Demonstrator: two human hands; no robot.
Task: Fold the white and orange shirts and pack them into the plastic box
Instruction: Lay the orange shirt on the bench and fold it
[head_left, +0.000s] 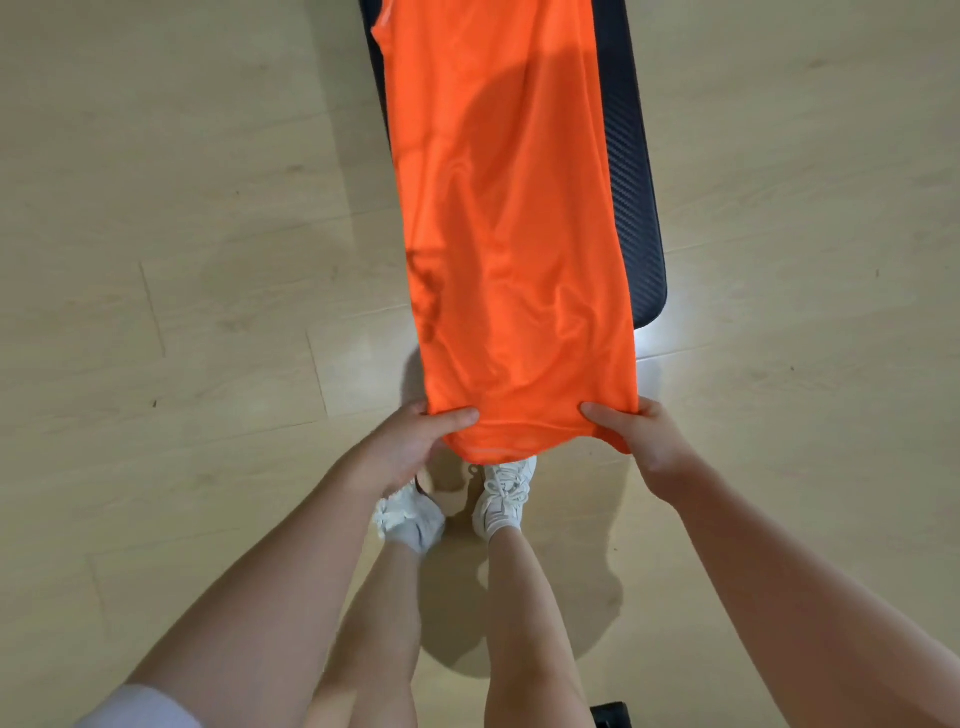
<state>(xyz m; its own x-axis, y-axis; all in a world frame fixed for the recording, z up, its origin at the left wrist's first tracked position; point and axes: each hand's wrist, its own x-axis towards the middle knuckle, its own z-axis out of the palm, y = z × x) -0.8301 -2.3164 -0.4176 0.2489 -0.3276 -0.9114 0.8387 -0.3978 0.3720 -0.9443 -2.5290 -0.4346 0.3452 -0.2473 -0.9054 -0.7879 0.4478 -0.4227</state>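
Note:
The orange shirt (509, 218) lies stretched lengthwise along a narrow black padded bench (631, 197), folded into a long strip. Its near end hangs past the bench's end. My left hand (415, 444) pinches the near left corner of the shirt, thumb on top. My right hand (641, 431) pinches the near right corner the same way. The hem sags a little between the two hands. No white shirt or plastic box is in view.
Light wooden floor (182, 260) surrounds the bench on both sides. My legs and white sneakers (501, 493) stand right below the shirt's near end. A small black object (610, 714) sits at the bottom edge.

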